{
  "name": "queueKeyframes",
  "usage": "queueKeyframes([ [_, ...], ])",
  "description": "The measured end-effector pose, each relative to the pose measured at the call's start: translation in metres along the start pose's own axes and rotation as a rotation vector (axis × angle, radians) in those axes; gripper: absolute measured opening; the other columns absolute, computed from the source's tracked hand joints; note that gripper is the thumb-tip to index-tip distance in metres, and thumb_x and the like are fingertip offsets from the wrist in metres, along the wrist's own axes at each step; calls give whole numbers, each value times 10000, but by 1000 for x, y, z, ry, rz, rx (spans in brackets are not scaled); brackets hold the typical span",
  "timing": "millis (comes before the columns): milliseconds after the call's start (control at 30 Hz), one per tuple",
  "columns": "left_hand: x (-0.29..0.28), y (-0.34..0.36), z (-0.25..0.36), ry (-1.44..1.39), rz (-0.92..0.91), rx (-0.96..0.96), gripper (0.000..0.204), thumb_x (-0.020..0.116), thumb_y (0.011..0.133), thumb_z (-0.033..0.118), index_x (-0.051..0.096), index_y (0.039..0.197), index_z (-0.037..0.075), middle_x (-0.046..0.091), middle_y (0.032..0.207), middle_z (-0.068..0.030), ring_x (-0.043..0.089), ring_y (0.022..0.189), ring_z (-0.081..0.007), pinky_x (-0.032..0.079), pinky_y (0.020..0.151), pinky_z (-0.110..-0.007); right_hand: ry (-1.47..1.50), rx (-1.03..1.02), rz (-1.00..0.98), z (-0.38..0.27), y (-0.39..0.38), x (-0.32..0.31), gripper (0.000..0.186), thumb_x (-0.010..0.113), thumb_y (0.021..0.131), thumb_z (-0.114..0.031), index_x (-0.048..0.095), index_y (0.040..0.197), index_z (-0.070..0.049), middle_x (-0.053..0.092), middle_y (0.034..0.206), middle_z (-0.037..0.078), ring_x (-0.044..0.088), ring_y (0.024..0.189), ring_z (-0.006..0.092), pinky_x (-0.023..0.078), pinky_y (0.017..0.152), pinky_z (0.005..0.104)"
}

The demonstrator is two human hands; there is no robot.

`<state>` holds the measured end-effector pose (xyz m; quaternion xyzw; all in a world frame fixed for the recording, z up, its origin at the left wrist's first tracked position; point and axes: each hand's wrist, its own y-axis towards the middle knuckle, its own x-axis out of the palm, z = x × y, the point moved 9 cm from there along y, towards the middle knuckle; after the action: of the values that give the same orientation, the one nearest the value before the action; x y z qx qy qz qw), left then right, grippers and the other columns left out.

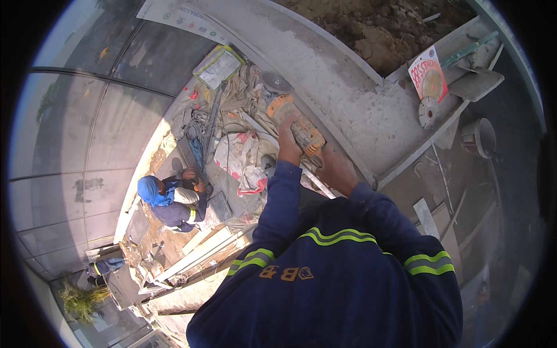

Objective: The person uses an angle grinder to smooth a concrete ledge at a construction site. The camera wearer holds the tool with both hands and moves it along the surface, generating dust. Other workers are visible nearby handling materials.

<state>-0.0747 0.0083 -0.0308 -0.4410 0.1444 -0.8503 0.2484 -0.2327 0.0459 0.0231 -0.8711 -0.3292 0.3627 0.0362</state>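
Note:
I hold an orange, dust-covered angle grinder (306, 131) in front of me, beside the inner edge of a concrete ledge (348, 104). Its round grey disc (277, 82) points away from me. My left hand (288, 141) is closed around the side of the body near the orange head. Toward the rear end, my right hand (336, 169) grips the tool from the right; its fingers are partly hidden. Crumpled cloths and a stained white sack (237, 155) lie below and left of the grinder.
On the ledge at right are a red-and-white disc package (428, 72), a loose cutting disc (429, 112) and a flat metal blade (477, 84). A bucket (478, 138) stands beyond. A blue-hooded co-worker (168, 200) crouches at left near glass panels (87, 133) and cables (197, 127).

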Motion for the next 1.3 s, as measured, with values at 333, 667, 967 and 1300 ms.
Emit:
queueKeyframes([
  [333, 5, 9, 7, 54, 34, 2, 258, 688, 843, 188, 624, 1054, 54, 666, 905, -117, 696, 808, -303, 598, 744, -455, 50, -45, 28, -1, 16, 0, 376, 616, 791, -59, 447, 1102, 66, 679, 937, 359, 666, 902, 532, 513, 816, 583],
  [667, 5, 13, 9, 22, 28, 6, 278, 697, 841, 180, 618, 1078, 59, 665, 917, -116, 685, 808, -313, 601, 740, -478, 51, -68, 42, 1, 20, 4, 362, 614, 802, -70, 448, 1095, 62, 676, 936, 364, 667, 900, 531, 511, 814, 586],
  [967, -3, -1, -4, -7, 40, -19, 307, 683, 859, 175, 602, 1121, 36, 669, 931, -155, 690, 820, -336, 599, 748, -507, -1, 9, -18, -1, -3, -3, 348, 616, 802, -61, 434, 1081, 40, 675, 953, 370, 661, 923, 548, 512, 823, 592],
  [1300, -2, 1, -4, -15, 24, -9, 309, 676, 855, 166, 609, 1125, 34, 673, 947, -155, 691, 840, -335, 600, 770, -505, 8, -25, -11, 2, 0, -1, 356, 624, 800, -66, 434, 1082, 40, 671, 961, 376, 659, 929, 549, 509, 821, 598],
])
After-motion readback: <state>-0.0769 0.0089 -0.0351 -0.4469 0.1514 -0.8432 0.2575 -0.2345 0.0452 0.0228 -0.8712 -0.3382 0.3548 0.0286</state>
